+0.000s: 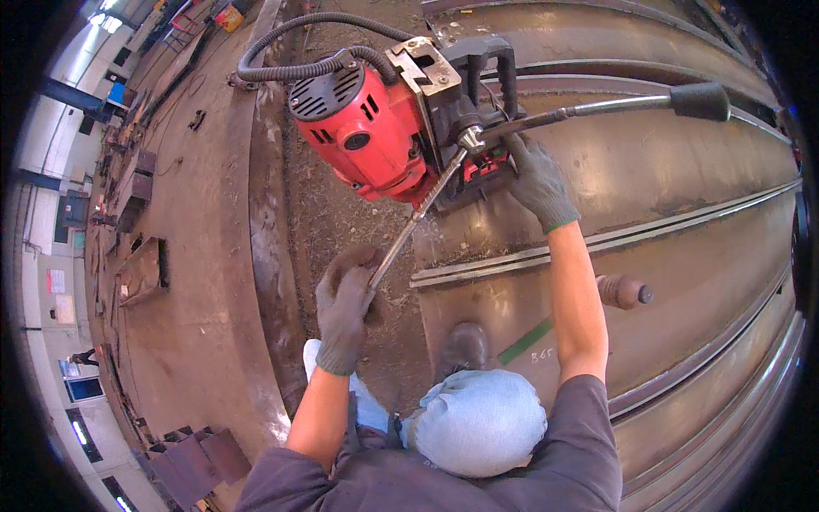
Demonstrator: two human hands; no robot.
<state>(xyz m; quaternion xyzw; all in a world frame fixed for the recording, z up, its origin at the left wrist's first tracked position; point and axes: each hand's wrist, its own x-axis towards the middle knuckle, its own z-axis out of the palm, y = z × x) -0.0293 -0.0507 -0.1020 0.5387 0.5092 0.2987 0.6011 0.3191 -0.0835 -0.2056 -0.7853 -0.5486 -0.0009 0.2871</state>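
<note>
A magnetic drill with a red motor housing (367, 128) and a black carrying handle (508, 77) stands at the edge of a brown steel beam. Metal feed-handle spokes (418, 218) stick out from its hub, one toward me and one to the right with a black grip (699, 101). My gloved left hand (343, 314) is closed around the end of the near spoke. Against the drill's side panel, by the hub, rests my gloved right hand (542, 183), its fingers stretched forward; some fingertips are hidden. A ribbed grey hose (324, 21) curves over the motor.
Several long steel beams (665, 171) lie side by side at right. A brown bottle (621, 292) is on one, beyond my right forearm. Below the drill, a debris-strewn gap (341, 205) separates the beams from a wide steel surface (205, 256). My boot (463, 350) shows near the gap.
</note>
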